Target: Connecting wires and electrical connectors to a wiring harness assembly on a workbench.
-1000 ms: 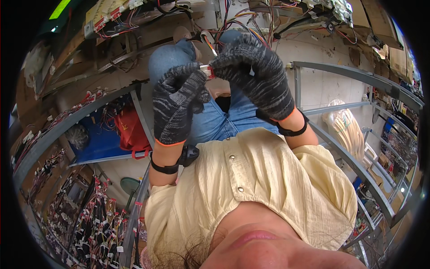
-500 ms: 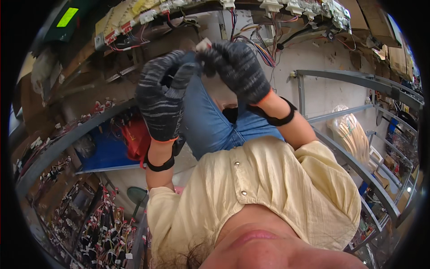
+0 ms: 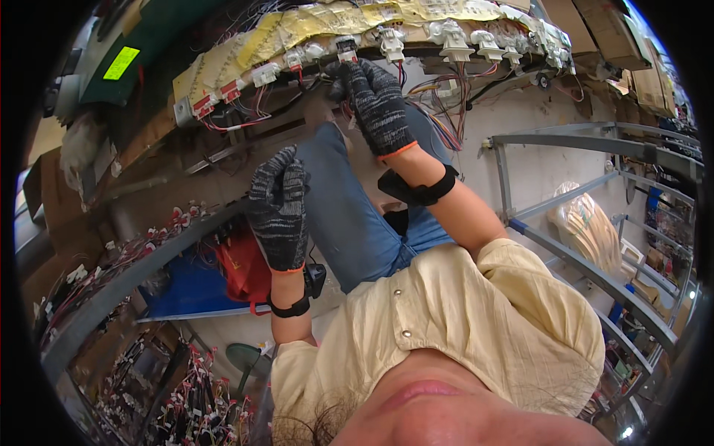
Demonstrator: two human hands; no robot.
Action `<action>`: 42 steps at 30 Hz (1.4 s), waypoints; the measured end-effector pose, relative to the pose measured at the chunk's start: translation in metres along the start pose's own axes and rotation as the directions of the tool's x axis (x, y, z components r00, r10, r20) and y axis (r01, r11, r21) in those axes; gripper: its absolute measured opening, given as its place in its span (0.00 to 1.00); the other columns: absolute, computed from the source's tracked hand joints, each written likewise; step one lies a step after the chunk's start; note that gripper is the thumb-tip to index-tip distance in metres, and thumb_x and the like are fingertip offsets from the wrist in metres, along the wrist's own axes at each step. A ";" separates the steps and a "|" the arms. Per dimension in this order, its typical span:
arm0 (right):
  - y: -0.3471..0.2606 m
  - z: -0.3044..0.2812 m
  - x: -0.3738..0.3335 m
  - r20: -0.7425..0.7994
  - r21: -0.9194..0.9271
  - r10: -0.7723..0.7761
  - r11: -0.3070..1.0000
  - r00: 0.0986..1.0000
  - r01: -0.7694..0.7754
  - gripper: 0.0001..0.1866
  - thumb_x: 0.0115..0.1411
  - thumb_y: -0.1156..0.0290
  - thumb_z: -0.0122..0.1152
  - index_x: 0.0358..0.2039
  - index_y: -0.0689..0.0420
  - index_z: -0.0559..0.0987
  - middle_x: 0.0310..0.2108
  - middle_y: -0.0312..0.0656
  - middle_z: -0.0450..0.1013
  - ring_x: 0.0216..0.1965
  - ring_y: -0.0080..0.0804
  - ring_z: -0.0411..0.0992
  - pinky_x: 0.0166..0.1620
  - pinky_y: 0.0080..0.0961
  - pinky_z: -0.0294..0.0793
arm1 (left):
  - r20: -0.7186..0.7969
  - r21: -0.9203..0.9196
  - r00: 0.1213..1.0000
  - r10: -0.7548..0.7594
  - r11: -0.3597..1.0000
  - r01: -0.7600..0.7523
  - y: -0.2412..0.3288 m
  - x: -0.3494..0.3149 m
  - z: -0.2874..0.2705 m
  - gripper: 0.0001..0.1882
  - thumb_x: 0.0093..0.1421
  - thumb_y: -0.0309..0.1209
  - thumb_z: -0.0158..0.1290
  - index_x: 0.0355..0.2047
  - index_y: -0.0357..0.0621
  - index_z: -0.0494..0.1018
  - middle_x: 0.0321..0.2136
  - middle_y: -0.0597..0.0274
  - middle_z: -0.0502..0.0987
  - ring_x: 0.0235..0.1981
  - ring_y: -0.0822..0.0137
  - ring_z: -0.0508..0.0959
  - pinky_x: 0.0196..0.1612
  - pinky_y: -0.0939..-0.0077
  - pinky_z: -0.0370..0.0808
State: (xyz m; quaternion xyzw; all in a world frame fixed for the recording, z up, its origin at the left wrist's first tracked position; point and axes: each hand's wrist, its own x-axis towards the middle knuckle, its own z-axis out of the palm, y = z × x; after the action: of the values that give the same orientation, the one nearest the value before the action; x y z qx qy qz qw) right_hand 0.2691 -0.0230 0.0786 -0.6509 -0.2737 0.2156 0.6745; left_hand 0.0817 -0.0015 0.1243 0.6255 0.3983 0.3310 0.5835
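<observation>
My right hand (image 3: pixel 378 108), in a dark grey knitted glove with an orange cuff, reaches up to the front edge of the long yellow-topped board (image 3: pixel 297 33). Its fingertips close on a small red-and-white wire connector (image 3: pixel 347 55) at that edge; the fingers partly hide it. Lower down, beside my left thigh, my left hand (image 3: pixel 279 212) wears the same kind of glove. Its fingers are curled in, and whatever may be inside them is hidden. More white connectors (image 3: pixel 392 44) with wires line the board on both sides of my right hand.
Grey metal frames stand right (image 3: pixel 580 141) and left (image 3: pixel 141 275). Wire harnesses (image 3: pixel 201 394) hang at lower left, near a blue tray (image 3: pixel 186 290) with a red bag (image 3: pixel 244 264). A green box with a lit display (image 3: pixel 121 63) is at upper left.
Both hands were close together over my lap, the right with a small pale piece at its fingertips. The right has moved up to the board edge; the left has dropped back toward me.
</observation>
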 end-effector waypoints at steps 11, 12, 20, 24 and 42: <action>-0.018 0.002 -0.003 -0.073 0.003 -0.028 1.000 0.997 0.028 0.12 0.63 0.71 0.46 0.33 0.64 0.77 0.20 0.41 0.71 0.21 0.25 0.67 0.29 0.24 0.67 | -0.018 0.014 0.998 -0.063 0.998 0.063 -0.018 0.005 -0.021 0.09 0.60 0.23 0.49 0.41 0.35 0.72 0.35 0.62 0.76 0.33 0.75 0.74 0.36 0.81 0.73; -0.014 0.002 -0.002 -0.060 0.021 -0.011 1.000 0.998 0.012 0.12 0.63 0.71 0.46 0.33 0.64 0.77 0.20 0.40 0.71 0.21 0.24 0.67 0.29 0.23 0.67 | -0.014 0.014 0.998 -0.056 0.998 0.056 -0.015 0.005 -0.020 0.09 0.60 0.23 0.49 0.41 0.35 0.72 0.35 0.62 0.76 0.33 0.75 0.74 0.36 0.81 0.73; -0.013 0.007 0.008 -0.067 0.096 0.111 0.990 0.992 -0.104 0.12 0.64 0.68 0.48 0.35 0.61 0.79 0.19 0.31 0.69 0.19 0.15 0.61 0.23 0.17 0.61 | -0.028 0.037 0.999 -0.044 0.998 0.045 -0.018 0.007 -0.021 0.10 0.60 0.23 0.49 0.43 0.35 0.72 0.30 0.65 0.75 0.28 0.77 0.72 0.32 0.83 0.71; -0.030 0.008 0.004 -0.112 0.183 0.158 0.974 0.981 -0.136 0.11 0.63 0.69 0.49 0.33 0.61 0.78 0.20 0.34 0.70 0.21 0.18 0.63 0.26 0.19 0.64 | -0.015 -0.029 0.998 -0.063 0.998 0.062 -0.003 -0.001 -0.019 0.11 0.61 0.23 0.48 0.43 0.35 0.72 0.27 0.67 0.74 0.26 0.79 0.70 0.29 0.84 0.69; -0.106 -0.172 -0.124 0.577 0.055 0.249 0.939 0.778 -0.341 0.24 0.63 0.69 0.47 0.59 0.61 0.59 0.52 0.49 0.65 0.50 0.39 0.68 0.54 0.34 0.66 | 0.524 0.793 0.834 0.172 0.258 -0.552 0.137 0.171 0.105 0.32 0.60 0.51 0.42 0.58 0.43 0.56 0.54 0.44 0.63 0.55 0.47 0.64 0.56 0.59 0.63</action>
State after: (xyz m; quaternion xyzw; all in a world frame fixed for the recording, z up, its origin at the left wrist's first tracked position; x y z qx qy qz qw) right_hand 0.2797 -0.2401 0.1729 -0.5384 -0.3365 0.5211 0.5704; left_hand 0.2685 0.1009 0.2410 0.9619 0.2502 0.0632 0.0903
